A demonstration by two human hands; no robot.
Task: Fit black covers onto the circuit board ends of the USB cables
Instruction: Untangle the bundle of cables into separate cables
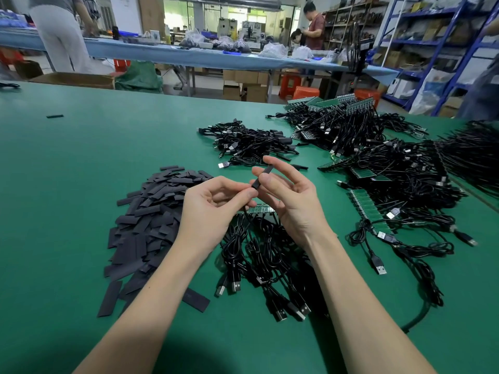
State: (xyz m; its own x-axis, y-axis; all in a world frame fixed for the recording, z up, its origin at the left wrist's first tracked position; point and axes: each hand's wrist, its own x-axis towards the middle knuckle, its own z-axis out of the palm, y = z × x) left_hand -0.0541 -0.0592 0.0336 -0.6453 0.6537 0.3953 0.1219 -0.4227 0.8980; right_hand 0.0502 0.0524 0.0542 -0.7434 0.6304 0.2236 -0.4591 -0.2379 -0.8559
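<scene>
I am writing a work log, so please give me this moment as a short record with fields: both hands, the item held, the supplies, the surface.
left hand: left hand pinches the lower end of the black cover
right hand: right hand pinches the black cover
cover supply: pile of black covers, left of the hands
cables: USB cables under the hands
surface: green table

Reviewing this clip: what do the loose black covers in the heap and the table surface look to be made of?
Black covers: thin, flat, matte strips, some slightly creased, so probably soft plastic or heat-shrink sleeving; the exact type can't be told. Table surface: smooth, uniformly green with a faint sheen, likely a rubber or vinyl bench mat. Both hands pinch one such cover.
</scene>
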